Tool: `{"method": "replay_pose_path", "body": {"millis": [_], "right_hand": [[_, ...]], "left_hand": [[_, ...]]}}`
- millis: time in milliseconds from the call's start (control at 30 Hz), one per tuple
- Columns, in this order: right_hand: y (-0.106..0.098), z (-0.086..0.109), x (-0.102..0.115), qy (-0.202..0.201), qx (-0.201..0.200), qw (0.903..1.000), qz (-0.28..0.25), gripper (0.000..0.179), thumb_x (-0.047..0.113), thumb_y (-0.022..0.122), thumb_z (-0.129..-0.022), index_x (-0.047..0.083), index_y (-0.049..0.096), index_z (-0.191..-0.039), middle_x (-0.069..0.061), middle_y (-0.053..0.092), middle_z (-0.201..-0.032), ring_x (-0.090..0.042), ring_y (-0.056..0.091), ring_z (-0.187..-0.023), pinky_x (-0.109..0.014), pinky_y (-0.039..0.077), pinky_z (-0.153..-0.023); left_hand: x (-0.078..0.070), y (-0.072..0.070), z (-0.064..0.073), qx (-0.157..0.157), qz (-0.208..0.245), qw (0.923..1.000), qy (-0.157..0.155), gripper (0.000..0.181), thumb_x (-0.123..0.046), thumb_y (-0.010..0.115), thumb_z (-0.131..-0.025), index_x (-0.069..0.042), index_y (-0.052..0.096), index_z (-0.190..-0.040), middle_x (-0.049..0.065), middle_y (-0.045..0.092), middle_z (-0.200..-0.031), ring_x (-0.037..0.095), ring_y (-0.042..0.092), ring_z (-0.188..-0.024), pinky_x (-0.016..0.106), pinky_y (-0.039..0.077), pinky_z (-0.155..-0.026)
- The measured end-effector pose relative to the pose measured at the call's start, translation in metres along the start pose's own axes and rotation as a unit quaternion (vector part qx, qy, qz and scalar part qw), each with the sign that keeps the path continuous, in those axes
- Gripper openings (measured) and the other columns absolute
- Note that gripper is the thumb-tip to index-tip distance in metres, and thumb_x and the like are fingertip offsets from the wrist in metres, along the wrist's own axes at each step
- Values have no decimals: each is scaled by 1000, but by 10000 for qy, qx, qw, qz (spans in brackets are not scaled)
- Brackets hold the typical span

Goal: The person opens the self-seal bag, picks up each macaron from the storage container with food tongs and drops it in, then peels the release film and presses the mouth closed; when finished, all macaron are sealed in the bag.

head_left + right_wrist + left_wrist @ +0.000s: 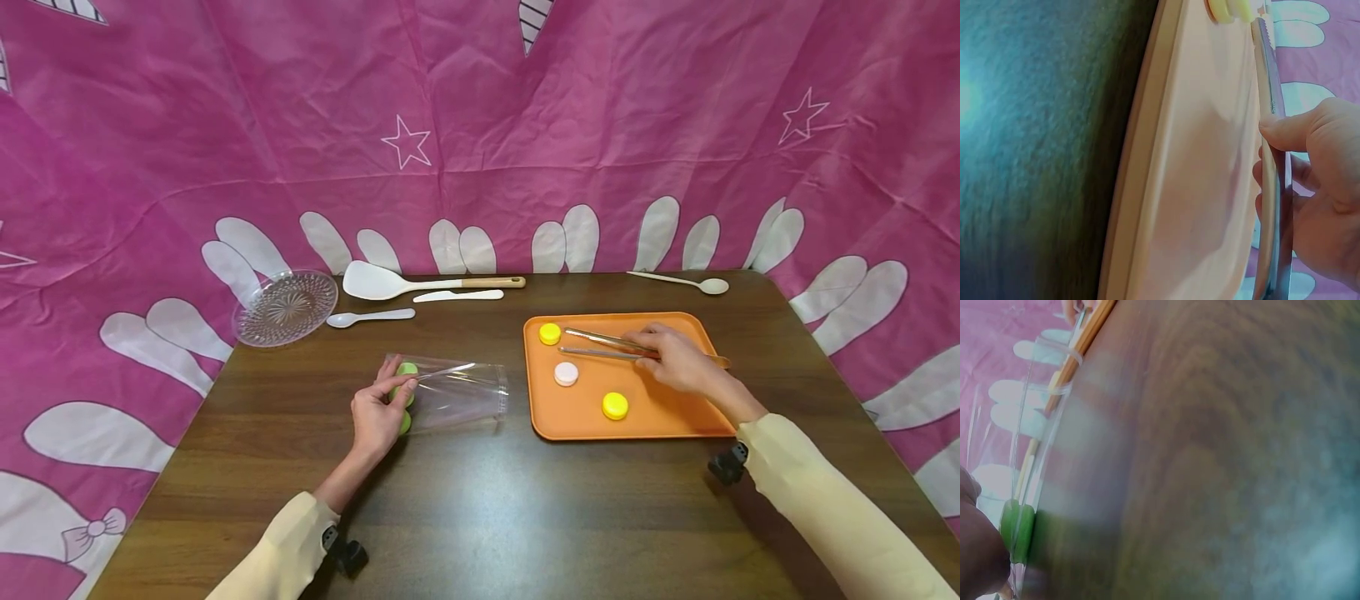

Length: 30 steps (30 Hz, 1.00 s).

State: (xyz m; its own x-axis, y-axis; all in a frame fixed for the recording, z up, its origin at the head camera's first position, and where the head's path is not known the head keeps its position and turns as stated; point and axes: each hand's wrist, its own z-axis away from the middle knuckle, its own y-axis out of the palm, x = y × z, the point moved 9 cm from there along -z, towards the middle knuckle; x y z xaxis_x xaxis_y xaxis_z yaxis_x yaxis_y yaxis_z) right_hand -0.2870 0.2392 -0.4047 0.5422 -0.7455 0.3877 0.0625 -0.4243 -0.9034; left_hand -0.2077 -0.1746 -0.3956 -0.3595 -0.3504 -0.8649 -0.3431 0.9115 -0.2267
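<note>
My left hand (pixel 381 417) grips one end of a clear plastic bag (pixel 465 400), which lies on the table with green macarons (pixel 407 368) inside that end. Part of them is hidden under the fingers. In the left wrist view, a green macaron (pixel 1017 531) shows beside the thumb. With the right hand (pixel 678 358) I hold metal tongs (pixel 600 353) over an orange tray (pixel 675 421). The tongs' arms stand apart, with nothing between the tips. Close to those tips sits a yellow macaron (pixel 550 334); a pale pink macaron (pixel 566 374) and another yellow macaron (pixel 615 406) lie nearer me.
Along the back lie a white spatula (pixel 375 281) with a wooden handle, a white plastic knife (pixel 459 296), a white spoon (pixel 371 317) and a pale long-handled spoon (pixel 712 287). At the back left is a clear patterned plate (pixel 287 308). A pink cloth (pixel 480 108) hangs behind.
</note>
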Motion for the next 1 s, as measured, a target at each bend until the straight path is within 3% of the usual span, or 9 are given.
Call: {"method": "replay_pose_path", "body": {"millis": [333,1000], "right_hand": [[9,-13,-2,177,162,9997,31,42,-3,70,-89,-3,62,-131,-21,62,-112,-34,60,-92,-52,49,-81],[14,-15,0,102,-104,9998,133,41,-11,68,-87,-4,65,-126,-20,62,-108,-34,60,-90,-51,51,-79]], "left_hand": [[0,0,-1,15,18,10000,84,8,18,72,-81,19,71,-88,38,60,-117,54,49,-124,53,36,-105],[-2,-3,-1,127,-25,9999,-46,5,17,71,-83,18,71,-88,37,59,-120,53,49,-124,51,37,-105]]}}
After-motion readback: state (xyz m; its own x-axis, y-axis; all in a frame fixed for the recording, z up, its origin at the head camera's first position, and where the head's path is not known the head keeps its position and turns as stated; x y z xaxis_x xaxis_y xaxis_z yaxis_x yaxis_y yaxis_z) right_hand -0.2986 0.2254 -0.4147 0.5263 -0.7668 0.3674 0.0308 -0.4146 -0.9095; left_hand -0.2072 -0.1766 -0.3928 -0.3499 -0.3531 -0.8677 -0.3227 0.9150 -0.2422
